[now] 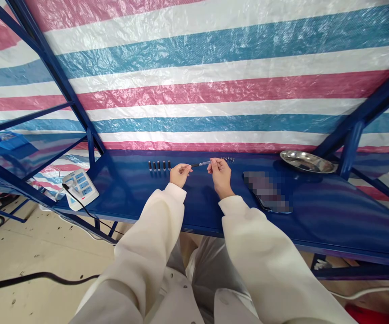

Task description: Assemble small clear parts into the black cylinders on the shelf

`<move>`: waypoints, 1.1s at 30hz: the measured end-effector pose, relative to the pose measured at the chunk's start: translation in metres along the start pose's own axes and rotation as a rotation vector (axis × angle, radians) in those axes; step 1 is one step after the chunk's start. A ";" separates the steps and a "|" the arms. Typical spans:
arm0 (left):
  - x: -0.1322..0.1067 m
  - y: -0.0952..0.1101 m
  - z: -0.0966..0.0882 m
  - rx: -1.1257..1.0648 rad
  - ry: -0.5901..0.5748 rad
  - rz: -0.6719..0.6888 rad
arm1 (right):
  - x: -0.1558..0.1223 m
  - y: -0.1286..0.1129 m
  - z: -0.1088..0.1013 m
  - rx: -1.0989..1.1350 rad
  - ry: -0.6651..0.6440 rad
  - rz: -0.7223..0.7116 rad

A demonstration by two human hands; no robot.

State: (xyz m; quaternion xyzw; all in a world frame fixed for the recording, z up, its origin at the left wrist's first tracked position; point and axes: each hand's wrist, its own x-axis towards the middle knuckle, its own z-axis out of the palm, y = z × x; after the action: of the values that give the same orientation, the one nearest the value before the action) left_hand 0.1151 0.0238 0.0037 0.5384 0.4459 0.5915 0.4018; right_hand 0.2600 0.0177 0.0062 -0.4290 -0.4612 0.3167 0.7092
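Nearest: pale L sleeve (150, 234) and R sleeve (268, 252), reaching fwd over blue table (201, 207). Well L of L hand: white power strip (85, 195) w/ black plug (65, 186). R of R hand, bit nearer the body: dark phone-like slab (266, 191), blurred out, far end slanting twd R hand.

Next out: L hand (180, 174), closed to a fingertip pinch on dark end of thin pen-like rod (200, 164). Also R hand (219, 173), likewise pinched small, at rod's clear end. Rod directly btwn the two, above table; long axis running hand to hand, R end slightly farther out. Equally near L and R, w/ one end apiece. Can't tell if in one pc or two: joint too small to read.

Just L of L hand: row of 5 short dark tubes (158, 165), side by side, long axes roughly fore-aft. Just beyond R hand, partly hidden by it: small shiny bits (228, 159), no. unclear. Well R of R hand: metal dish (305, 161). Farthest, beyond both hands: striped sheet (214, 90).
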 end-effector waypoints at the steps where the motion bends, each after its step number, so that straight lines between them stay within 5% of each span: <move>1: 0.000 0.000 0.000 -0.001 -0.004 0.001 | 0.000 0.000 0.000 0.016 -0.003 0.010; 9: -0.001 0.000 0.001 -0.006 -0.018 0.001 | -0.001 0.000 -0.001 0.069 -0.035 0.046; 16: -0.004 0.000 0.003 -0.048 -0.123 0.012 | -0.006 0.002 0.002 0.079 -0.245 0.165; 33: -0.005 -0.002 0.003 -0.039 -0.109 0.021 | -0.008 0.001 0.002 -0.004 -0.309 0.191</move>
State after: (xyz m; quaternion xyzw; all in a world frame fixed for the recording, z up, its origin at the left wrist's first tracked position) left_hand 0.1186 0.0199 0.0004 0.5666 0.4061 0.5740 0.4296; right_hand 0.2550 0.0125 0.0027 -0.4187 -0.5224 0.4436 0.5958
